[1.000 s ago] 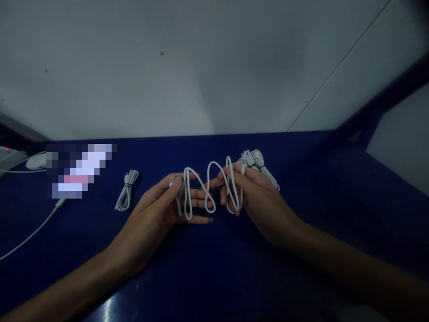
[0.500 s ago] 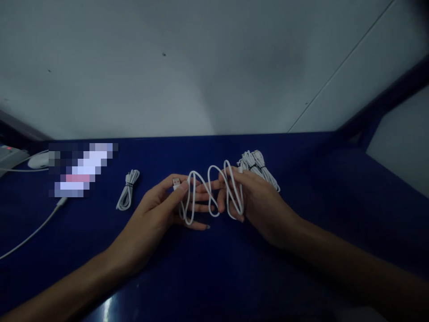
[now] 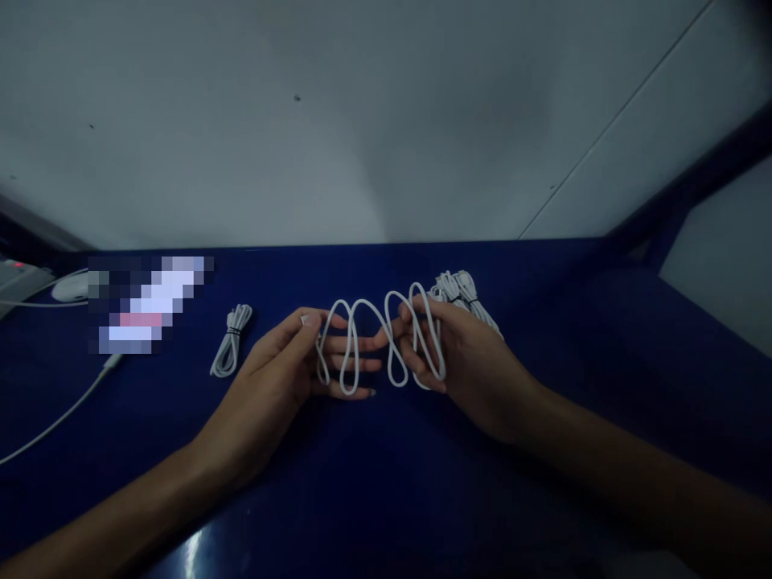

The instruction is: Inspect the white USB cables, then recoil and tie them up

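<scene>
A white USB cable (image 3: 352, 346) hangs in loose zigzag loops between my two hands, above the blue table. My left hand (image 3: 295, 346) pinches its left end between thumb and forefinger, the other fingers stretched out behind the loops. At the right end of the loops, my right hand (image 3: 452, 342) is closed around the cable with bent fingers. The cable's right end is hidden by that hand. Just behind my right hand lie several tied white cable bundles (image 3: 467, 288), partly covered. One tied cable bundle (image 3: 231, 342) rests on the table left of my left hand.
At the left lies a pixelated bright device (image 3: 157, 301) with a white cord (image 3: 66, 422) running from it. Beside it are a white rounded object (image 3: 69, 288) and a box with a red light (image 3: 18, 277). A pale wall (image 3: 338, 145) rises behind the blue table (image 3: 374, 490).
The loops have spread a little wider between my hands. My left hand has shifted slightly left, and its thumb now covers most of the USB plug.
</scene>
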A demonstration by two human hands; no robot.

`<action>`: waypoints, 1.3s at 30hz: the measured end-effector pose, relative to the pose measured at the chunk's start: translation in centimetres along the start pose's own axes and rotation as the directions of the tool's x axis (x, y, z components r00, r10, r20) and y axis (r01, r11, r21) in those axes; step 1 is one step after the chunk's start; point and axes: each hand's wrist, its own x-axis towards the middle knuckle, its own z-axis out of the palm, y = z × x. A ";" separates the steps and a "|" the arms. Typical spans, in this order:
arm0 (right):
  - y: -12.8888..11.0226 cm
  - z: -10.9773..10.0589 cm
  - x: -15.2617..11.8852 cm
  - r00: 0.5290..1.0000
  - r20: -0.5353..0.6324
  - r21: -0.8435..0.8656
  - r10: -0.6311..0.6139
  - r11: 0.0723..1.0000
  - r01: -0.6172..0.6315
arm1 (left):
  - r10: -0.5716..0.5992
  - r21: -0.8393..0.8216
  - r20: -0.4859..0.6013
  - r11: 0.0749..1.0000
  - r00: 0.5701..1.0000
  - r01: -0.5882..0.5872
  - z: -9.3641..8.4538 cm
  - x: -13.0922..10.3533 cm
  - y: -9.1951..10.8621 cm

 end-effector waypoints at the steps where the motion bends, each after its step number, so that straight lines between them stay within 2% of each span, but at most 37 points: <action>1: 0.0 0.0 0.0 1.000 -0.012 0.011 -0.002 1.000 0.002 | -0.007 -0.003 -0.004 1.000 1.000 0.007 0.0 0.0 0.1; 11: -0.4 0.3 -0.2 0.999 -0.038 0.022 -0.038 0.999 0.039 | -0.060 0.010 0.098 0.998 0.993 0.060 -0.1 -0.3 0.4; 15: -0.5 0.2 -0.2 0.999 -0.030 0.010 -0.036 0.999 0.036 | -0.051 0.040 0.134 0.998 0.990 0.046 0.0 -0.2 0.4; 23: -0.6 0.0 -0.2 0.999 0.024 -0.085 -0.040 0.995 0.041 | -0.006 0.074 0.139 0.997 0.990 -0.005 -0.1 -0.1 0.2; 29: -0.4 -0.1 -0.1 0.998 0.052 -0.076 -0.039 0.996 0.043 | -0.052 0.097 0.103 0.994 0.993 0.042 -0.3 0.1 0.2; 35: -0.3 -0.3 0.1 0.997 0.062 -0.086 -0.047 0.995 0.053 | -0.050 0.065 0.155 0.997 0.987 0.041 -0.1 0.0 0.4; 39: -0.5 -0.2 -0.1 0.998 0.053 -0.094 -0.035 0.995 0.040 | -0.060 0.051 0.123 0.997 0.991 0.054 0.0 0.1 0.2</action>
